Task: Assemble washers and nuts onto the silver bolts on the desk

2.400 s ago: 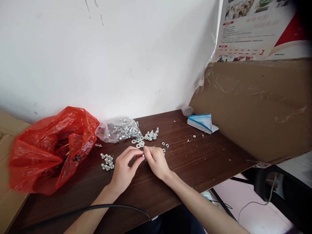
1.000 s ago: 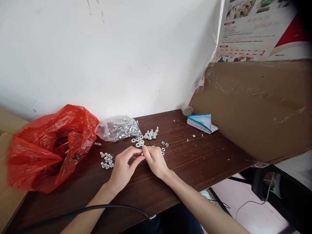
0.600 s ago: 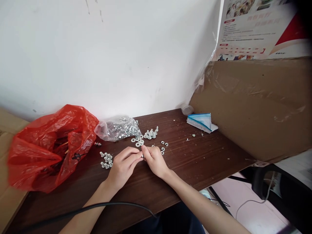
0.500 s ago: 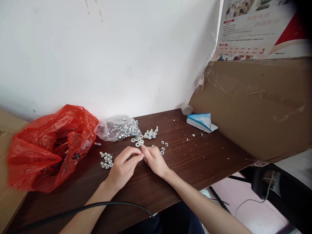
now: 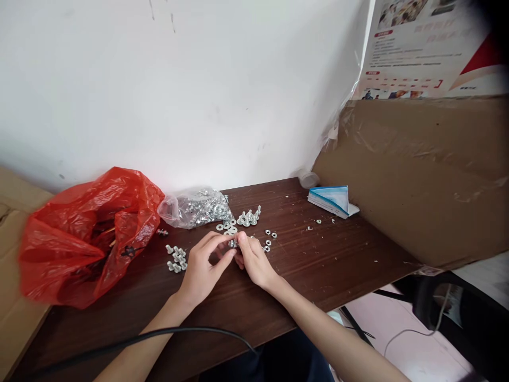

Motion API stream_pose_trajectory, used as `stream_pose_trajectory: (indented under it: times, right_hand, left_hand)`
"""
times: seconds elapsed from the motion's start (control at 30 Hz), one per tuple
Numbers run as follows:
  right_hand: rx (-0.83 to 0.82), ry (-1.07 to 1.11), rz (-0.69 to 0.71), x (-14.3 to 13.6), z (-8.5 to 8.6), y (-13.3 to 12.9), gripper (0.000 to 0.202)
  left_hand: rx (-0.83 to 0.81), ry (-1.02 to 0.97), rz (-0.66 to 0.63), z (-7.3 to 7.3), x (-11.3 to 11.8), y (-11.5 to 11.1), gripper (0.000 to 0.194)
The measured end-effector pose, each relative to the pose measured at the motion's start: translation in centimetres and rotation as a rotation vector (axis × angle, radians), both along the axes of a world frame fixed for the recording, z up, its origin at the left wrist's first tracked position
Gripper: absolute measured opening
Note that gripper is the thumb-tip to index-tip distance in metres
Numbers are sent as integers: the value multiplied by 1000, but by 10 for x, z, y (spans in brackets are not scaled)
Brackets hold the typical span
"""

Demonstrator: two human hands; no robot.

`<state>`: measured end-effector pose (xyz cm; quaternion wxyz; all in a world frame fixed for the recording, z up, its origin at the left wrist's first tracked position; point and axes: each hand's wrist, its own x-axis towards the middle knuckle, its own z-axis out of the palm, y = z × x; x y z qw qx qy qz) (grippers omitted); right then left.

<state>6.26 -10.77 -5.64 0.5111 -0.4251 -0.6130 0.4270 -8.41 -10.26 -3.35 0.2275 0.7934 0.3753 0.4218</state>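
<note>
Our left hand (image 5: 202,268) and right hand (image 5: 256,262) together pinch a small metal fastener (image 5: 233,243) above the tabletop (image 5: 310,260), its long axis seemingly running sideways between our fingertips; which way its head points, we cannot tell. We see no readable label on it.

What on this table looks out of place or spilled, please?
Small scraps lie scattered near the blue-and-white packet on the table, like litter. One metal fastener lies alone beside the red bag, apart from the grouped bolts. Nothing looks clearly damaged.
</note>
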Motion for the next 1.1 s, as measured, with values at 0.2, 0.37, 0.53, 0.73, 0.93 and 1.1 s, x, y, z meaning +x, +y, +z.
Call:
stream_pose_trajectory:
  times: [0.2, 0.37, 0.53, 0.73, 0.93, 1.1]
  right_hand:
    - [1, -19, 95, 0, 4, 0, 35]
    - [-29, 10, 129, 0, 4, 1, 31]
    - [-40, 37, 141, 2, 6, 1, 29]
    - [-9, -56, 77, 3, 10, 1, 24]
    - [68, -182, 33, 4, 13, -1, 23]
    - [54, -158, 38, 4, 13, -1, 32]
  left_hand:
    - [-164, -177, 20, -6, -3, 9, 22]
    - [-182, -207, 21, -10, -6, 12, 24]
    - [-161, -188, 37, -6, -6, 12, 24]
    - [-160, -210, 38, 0, -6, 13, 21]
    - [-127, -198, 51, 1, -5, 13, 16]
    - [-146, -255, -43, 3, -4, 12, 15]
